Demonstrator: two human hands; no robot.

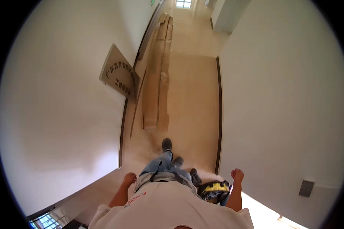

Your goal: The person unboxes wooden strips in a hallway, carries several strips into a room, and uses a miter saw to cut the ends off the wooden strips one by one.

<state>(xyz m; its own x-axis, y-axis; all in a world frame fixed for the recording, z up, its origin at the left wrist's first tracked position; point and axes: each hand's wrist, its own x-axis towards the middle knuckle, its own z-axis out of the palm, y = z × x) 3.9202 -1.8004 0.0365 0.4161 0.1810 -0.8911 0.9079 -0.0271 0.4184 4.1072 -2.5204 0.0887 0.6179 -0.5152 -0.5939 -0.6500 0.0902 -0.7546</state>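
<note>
My left hand (130,178) hangs low at my left side with its fingers curled and nothing visible in them. My right hand (237,175) is raised a little at my right, fingers curled and apparently empty, above and beside a black bag with yellow panels (216,187). Below me show blue jeans (154,166) and grey shoes (166,145). A further dark shoe (195,176) is near the bag; whose it is, I cannot tell.
Long flattened cardboard (153,95) lies along the corridor floor's left side. A square sign panel (119,74) with dark lettering stands by the left wall (61,103). The right wall (279,103) carries a switch plate (306,188). A pillar (227,15) and window (183,3) are farther ahead.
</note>
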